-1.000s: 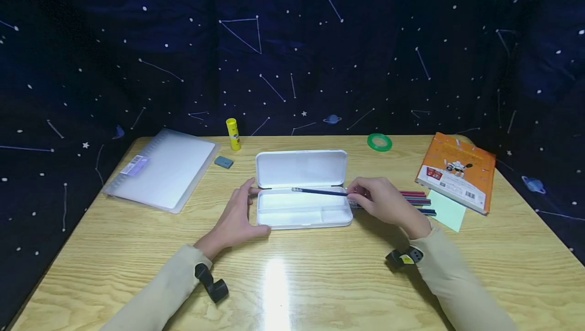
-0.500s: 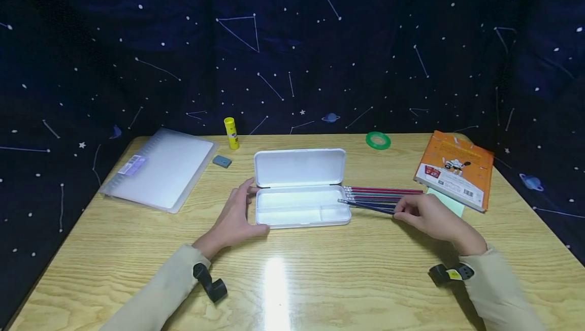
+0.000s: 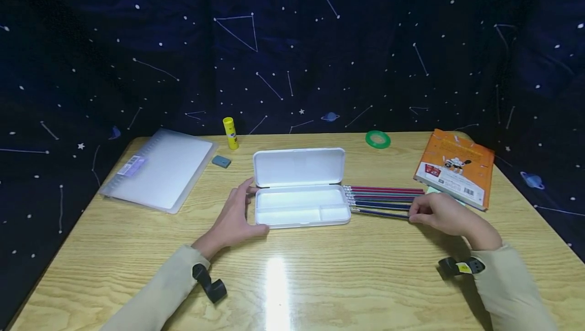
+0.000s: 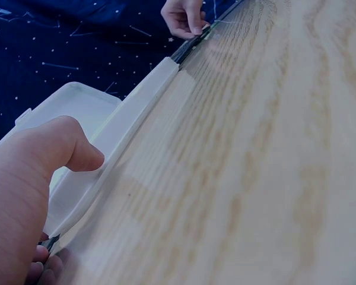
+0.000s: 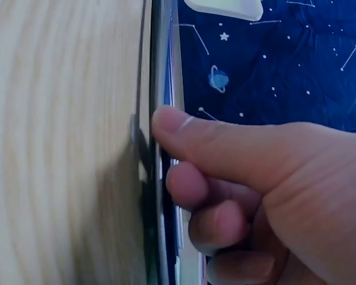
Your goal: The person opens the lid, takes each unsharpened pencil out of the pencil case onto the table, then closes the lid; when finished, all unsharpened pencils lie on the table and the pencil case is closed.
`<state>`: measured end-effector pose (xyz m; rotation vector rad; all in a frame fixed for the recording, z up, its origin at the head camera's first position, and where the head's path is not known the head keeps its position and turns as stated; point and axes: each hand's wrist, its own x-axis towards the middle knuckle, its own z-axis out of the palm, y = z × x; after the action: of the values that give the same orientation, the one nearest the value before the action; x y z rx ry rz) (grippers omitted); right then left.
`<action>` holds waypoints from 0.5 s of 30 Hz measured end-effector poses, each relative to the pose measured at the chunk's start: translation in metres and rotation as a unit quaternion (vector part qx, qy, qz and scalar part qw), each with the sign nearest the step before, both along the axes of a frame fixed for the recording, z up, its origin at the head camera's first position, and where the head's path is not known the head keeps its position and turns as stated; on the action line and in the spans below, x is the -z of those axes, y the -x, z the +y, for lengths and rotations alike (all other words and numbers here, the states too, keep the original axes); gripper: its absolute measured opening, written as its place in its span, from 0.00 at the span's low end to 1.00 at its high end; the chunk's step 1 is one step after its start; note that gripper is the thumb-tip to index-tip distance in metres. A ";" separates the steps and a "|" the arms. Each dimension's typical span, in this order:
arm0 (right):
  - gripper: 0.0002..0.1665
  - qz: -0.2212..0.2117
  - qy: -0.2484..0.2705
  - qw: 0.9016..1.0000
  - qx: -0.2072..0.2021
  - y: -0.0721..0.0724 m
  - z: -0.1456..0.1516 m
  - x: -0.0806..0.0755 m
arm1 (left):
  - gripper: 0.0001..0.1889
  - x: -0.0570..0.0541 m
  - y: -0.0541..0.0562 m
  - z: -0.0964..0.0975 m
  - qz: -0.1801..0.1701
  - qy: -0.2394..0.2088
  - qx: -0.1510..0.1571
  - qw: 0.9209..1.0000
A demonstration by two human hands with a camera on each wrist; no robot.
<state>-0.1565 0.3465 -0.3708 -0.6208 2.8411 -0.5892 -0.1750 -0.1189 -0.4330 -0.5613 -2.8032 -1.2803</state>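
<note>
A white pencil case [image 3: 297,198] lies with its lid raised in the head view, its compartments bare. My left hand [image 3: 232,217] grips the case's left end, thumb at the front edge and fingers at the back corner; in the left wrist view the thumb [image 4: 83,151] presses the front wall. To the right of the case, my right hand [image 3: 443,215] pinches a dark blue pencil [image 3: 381,213] by the end away from its eraser. That pencil slants close along a row of several red, green and blue pencils [image 3: 384,194], eraser ends toward the case.
An orange book [image 3: 457,168] partly covers a pale green paper [image 3: 434,190] beyond my right hand. At the back are green tape [image 3: 378,139] and a yellow glue stick [image 3: 230,133]. A grey eraser [image 3: 221,161] and a clear-covered notebook [image 3: 164,173] lie on the left.
My right hand has carried the dark blue pencil from above the case rightward and down beside the other pencils. The left hand stays at the case.
</note>
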 end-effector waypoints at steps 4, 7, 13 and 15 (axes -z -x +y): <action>0.07 0.005 0.001 1.000 -0.004 0.000 0.003 0.000 | 0.58 0.000 0.000 0.001 -0.001 0.001 0.001 1.000; 0.07 0.009 -0.004 1.000 -0.008 0.003 0.001 0.001 | 0.58 0.000 0.000 0.000 0.001 0.000 0.000 1.000; 0.09 0.023 -0.029 0.999 0.028 0.011 -0.010 -0.001 | 0.58 -0.001 -0.001 0.000 0.003 0.000 0.004 1.000; 0.09 0.017 -0.033 0.999 0.036 0.013 -0.012 -0.003 | 0.58 -0.001 0.000 0.000 0.004 0.001 0.002 1.000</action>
<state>-0.1697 0.3340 -0.3678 -0.5256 2.9121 -0.4985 -0.1746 -0.1190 -0.4321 -0.5717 -2.7992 -1.2743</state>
